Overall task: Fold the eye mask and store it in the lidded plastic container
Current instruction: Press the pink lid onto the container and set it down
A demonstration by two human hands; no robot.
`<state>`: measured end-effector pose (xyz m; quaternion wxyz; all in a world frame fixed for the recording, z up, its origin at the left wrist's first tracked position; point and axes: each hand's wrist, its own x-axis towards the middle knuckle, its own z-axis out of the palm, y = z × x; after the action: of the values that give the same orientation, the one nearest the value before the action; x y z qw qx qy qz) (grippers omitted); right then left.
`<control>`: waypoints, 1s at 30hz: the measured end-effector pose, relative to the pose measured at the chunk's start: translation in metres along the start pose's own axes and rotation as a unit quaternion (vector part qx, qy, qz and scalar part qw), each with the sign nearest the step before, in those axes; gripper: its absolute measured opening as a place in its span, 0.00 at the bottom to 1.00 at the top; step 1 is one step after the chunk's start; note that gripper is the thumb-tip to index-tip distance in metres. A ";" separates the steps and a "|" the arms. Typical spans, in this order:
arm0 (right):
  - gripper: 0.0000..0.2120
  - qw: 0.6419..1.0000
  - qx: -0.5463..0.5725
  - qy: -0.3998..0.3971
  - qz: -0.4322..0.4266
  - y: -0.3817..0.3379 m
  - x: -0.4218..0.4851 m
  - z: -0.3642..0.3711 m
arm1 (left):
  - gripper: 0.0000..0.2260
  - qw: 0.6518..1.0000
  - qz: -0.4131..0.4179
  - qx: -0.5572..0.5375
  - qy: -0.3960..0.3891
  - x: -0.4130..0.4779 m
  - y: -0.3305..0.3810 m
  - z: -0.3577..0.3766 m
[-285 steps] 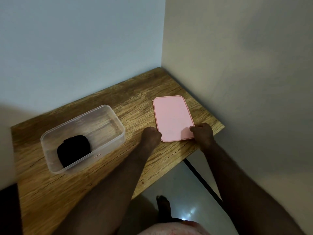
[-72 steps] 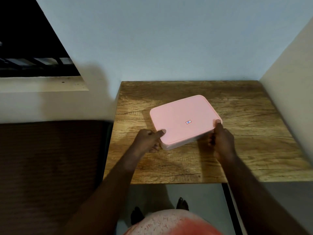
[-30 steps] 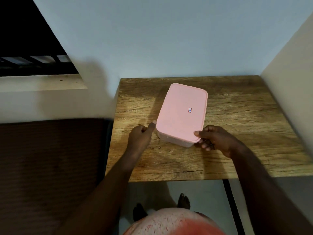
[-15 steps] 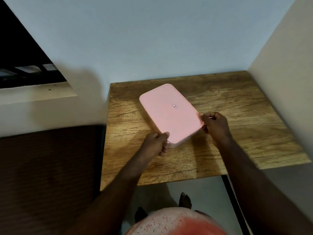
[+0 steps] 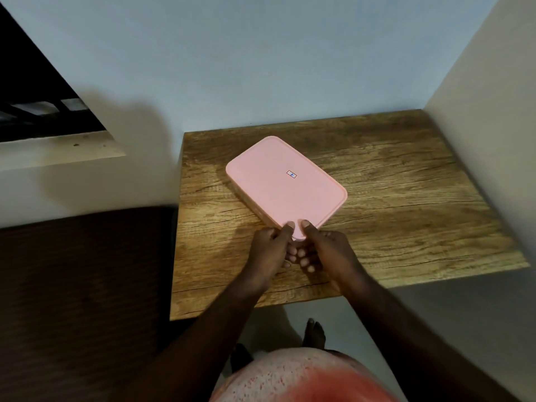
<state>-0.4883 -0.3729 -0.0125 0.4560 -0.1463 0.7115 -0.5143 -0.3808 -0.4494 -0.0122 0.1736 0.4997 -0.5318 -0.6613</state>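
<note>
The plastic container [image 5: 251, 202] stands on the wooden table [image 5: 406, 204], turned at an angle, with its pink lid [image 5: 285, 184] covering it. A small label sits near the lid's middle. Both hands meet at the container's nearest corner. My left hand [image 5: 271, 246] has its thumb on the lid's edge and its fingers curled under the corner. My right hand [image 5: 324, 248] grips the same corner from the right, thumb on top. The eye mask is hidden from view.
Walls close the table in at the back and the right. A dark brown surface [image 5: 81, 285] lies to the left of the table. A dark window opening [image 5: 34, 91] with a ledge is at upper left. My feet [image 5: 314, 333] stand on the floor below.
The lid, which lay apart on the table, now covers the container. The container has been turned several times. Both hands have come together at its near corner from opposite sides.
</note>
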 end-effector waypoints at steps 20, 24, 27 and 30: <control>0.25 0.999 -0.014 -0.020 -0.038 -0.004 0.004 -0.004 | 0.15 0.999 -0.015 -0.033 -0.026 -0.012 0.006 0.003; 0.26 0.998 -0.027 0.013 -0.052 -0.016 0.017 -0.021 | 0.12 0.997 -0.027 0.004 -0.071 -0.018 0.000 -0.002; 0.23 0.997 -0.028 0.053 -0.054 -0.022 0.025 -0.036 | 0.12 0.996 -0.043 0.009 -0.075 -0.024 -0.005 -0.012; 0.23 0.997 -0.036 0.052 -0.050 -0.023 0.030 -0.044 | 0.13 0.997 -0.061 0.012 -0.037 -0.027 -0.010 -0.024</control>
<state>-0.5457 -0.3766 -0.0050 0.3868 -0.1715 0.7439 -0.5173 -0.3458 -0.4374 -0.0065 0.1070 0.5088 -0.5141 -0.6822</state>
